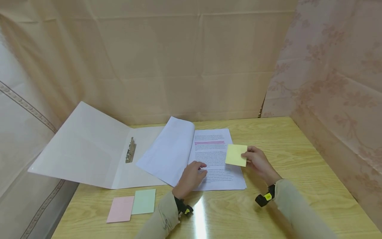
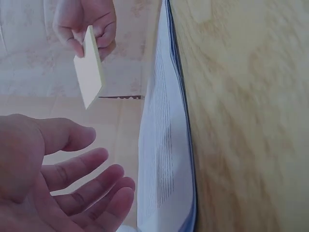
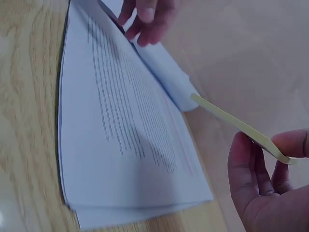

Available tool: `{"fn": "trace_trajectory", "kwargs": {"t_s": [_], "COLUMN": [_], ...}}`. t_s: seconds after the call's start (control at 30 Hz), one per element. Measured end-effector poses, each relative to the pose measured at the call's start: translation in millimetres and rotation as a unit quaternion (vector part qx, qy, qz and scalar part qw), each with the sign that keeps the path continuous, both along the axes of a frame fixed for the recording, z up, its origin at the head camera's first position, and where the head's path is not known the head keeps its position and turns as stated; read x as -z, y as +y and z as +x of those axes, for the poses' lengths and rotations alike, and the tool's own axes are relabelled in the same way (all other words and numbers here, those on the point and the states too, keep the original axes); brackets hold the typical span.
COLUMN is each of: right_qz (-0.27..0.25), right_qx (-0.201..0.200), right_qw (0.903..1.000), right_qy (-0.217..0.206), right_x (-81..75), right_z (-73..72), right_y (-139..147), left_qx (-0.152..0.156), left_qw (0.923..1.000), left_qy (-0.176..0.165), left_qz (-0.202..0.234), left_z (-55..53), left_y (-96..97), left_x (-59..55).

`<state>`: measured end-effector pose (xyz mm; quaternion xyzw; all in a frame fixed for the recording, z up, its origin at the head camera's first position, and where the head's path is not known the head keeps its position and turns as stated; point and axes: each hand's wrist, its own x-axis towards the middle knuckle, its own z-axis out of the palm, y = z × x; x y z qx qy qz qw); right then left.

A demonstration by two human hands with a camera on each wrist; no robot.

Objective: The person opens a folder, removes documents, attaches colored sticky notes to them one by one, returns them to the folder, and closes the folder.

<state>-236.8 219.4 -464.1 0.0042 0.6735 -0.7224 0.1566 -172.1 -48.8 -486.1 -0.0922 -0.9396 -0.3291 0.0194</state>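
Observation:
My right hand pinches a yellow sticky note pad between thumb and fingers, raised over the right edge of the printed pages. In the right wrist view the pad is seen edge-on. The left hand hovers above the lower left of the printed page, its fingers apart and loosely bent. Nothing lies between those fingers in the left wrist view, where the hand shows palm side. Pink highlighting runs across upper lines of the text. A turned-over sheet lies folded to the left.
An open white folder with a metal clip lies left of the pages, its cover tilted up. Pink and green sticky note pads lie near the wooden table's front left. A beige curtain hangs behind.

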Motion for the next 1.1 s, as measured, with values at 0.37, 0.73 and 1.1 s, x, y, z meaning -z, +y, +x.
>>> {"fn": "trace_trajectory", "kwargs": {"t_s": [0.37,0.73,1.1], "right_qz": [-0.003,-0.008,-0.007], "right_qx": [0.007,-0.003,-0.020], "right_qw": [0.9999,0.9998,0.9996], "right_qy": [-0.011,-0.018,-0.017], "right_x": [-5.7,-3.3,3.5], "right_z": [10.6,19.6,23.3], "right_y": [-26.5,-53.0,-59.7], "left_qx": [-0.030,-0.043,-0.074], "left_qw": [0.9972,0.9933,0.9851], "left_qy": [0.038,-0.008,0.004], "left_qz": [0.057,0.107,0.155], "left_z": [-1.3,-0.1,-3.3], "left_y": [18.4,28.3,24.6], "left_x": [-7.7,-12.5,-9.5]}}
